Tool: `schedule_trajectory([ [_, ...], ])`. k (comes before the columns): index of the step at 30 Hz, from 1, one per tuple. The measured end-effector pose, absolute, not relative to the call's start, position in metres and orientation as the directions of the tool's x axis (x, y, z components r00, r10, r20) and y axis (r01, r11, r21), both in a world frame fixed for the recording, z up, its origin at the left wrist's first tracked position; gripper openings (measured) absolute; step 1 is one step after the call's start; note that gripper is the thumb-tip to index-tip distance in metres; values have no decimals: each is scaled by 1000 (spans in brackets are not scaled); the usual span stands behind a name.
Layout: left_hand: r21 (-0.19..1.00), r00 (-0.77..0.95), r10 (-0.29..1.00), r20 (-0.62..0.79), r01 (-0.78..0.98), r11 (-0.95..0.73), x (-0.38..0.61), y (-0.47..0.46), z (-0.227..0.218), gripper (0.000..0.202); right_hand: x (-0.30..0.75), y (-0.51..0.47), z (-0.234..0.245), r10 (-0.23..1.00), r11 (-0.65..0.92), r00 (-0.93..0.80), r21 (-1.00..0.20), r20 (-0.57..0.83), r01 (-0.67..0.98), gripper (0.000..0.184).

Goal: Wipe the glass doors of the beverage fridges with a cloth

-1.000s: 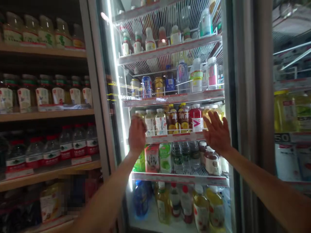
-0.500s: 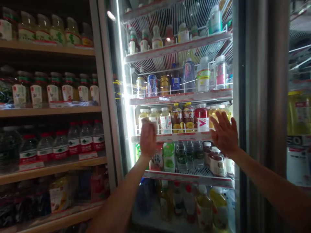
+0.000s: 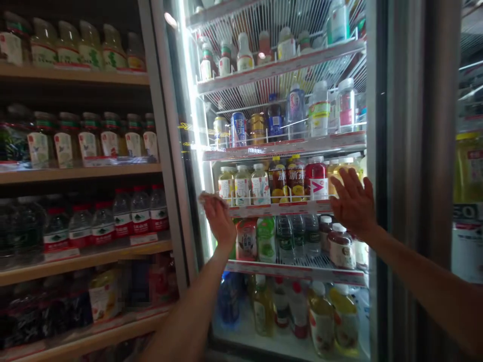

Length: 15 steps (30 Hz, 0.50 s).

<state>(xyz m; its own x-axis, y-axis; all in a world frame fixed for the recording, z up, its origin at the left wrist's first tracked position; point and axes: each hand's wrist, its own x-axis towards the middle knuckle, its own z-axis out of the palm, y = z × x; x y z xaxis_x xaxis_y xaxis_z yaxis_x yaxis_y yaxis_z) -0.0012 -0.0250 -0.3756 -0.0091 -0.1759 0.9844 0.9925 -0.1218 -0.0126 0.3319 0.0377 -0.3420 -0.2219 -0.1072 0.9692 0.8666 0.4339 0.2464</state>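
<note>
I face a lit drinks fridge with a glass door (image 3: 264, 90). My left hand (image 3: 222, 221) presses against the glass near the door's left edge, level with the third shelf. Its fingers are closed over a small pale cloth (image 3: 210, 197). My right hand (image 3: 353, 203) lies flat on the glass near the door's right frame, fingers spread and holding nothing. Behind the glass between my hands stands a row of bottled teas and a red-labelled bottle (image 3: 317, 180).
Wire shelves (image 3: 287, 65) inside the fridge hold cans and bottles on several levels. To the left, wooden shelves (image 3: 83, 173) carry jars and red-labelled water bottles (image 3: 126, 216). A dark metal door frame (image 3: 407, 151) and another fridge door stand at the right.
My left hand swept right along the glass, then came back left and slightly lower with the cloth. My right hand stayed flat on the glass. The view shifted a little left.
</note>
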Motion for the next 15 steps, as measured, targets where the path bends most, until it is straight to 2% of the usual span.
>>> schedule_trajectory([
  [1, -120, 103, -136, 985, 985, -126, 8, -22, -377, 56, 332, 37, -342, -101, 442, -223, 244, 970, 863, 56],
  [3, -428, 428, -32, 903, 889, -164, 27, -16, -379, 51, 333, 35, -341, -88, 456, -232, 246, 969, 855, 56],
  [4, -539, 549, 4, 836, 822, -184, 31, -15, -378, 49, 333, 34, -341, -88, 458, -238, 252, 967, 853, 56],
  [5, -578, 590, 15, 807, 795, -185, 29, -15, -376, 47, 334, 33, -341, -89, 456, -241, 255, 966, 853, 55],
  [6, -525, 532, 0, 847, 836, -161, 21, -16, -372, 46, 334, 33, -341, -89, 455, -238, 252, 967, 854, 55],
  [8, -218, 210, -88, 974, 972, -91, -3, -21, -365, 48, 333, 33, -340, -83, 451, -230, 243, 970, 859, 53],
  [9, -53, 43, -141, 989, 996, -71, -13, -23, -362, 50, 333, 34, -341, -80, 448, -228, 239, 970, 862, 54],
  [10, 51, -62, -176, 982, 997, -65, -18, -24, -361, 51, 332, 35, -341, -77, 443, -225, 235, 971, 865, 54],
  [11, 65, -77, -179, 981, 995, -71, -17, -23, -362, 51, 332, 36, -341, -77, 437, -225, 236, 971, 868, 55],
  [12, -11, -2, -147, 989, 996, -88, -10, -21, -364, 52, 333, 37, -341, -80, 430, -228, 240, 970, 870, 55],
  [13, -159, 148, -90, 985, 980, -119, 0, -18, -366, 52, 333, 38, -341, -81, 427, -232, 244, 969, 871, 55],
  [15, -459, 475, 24, 880, 862, -216, 19, -13, -370, 50, 334, 38, -341, -92, 429, -237, 253, 967, 867, 54],
])
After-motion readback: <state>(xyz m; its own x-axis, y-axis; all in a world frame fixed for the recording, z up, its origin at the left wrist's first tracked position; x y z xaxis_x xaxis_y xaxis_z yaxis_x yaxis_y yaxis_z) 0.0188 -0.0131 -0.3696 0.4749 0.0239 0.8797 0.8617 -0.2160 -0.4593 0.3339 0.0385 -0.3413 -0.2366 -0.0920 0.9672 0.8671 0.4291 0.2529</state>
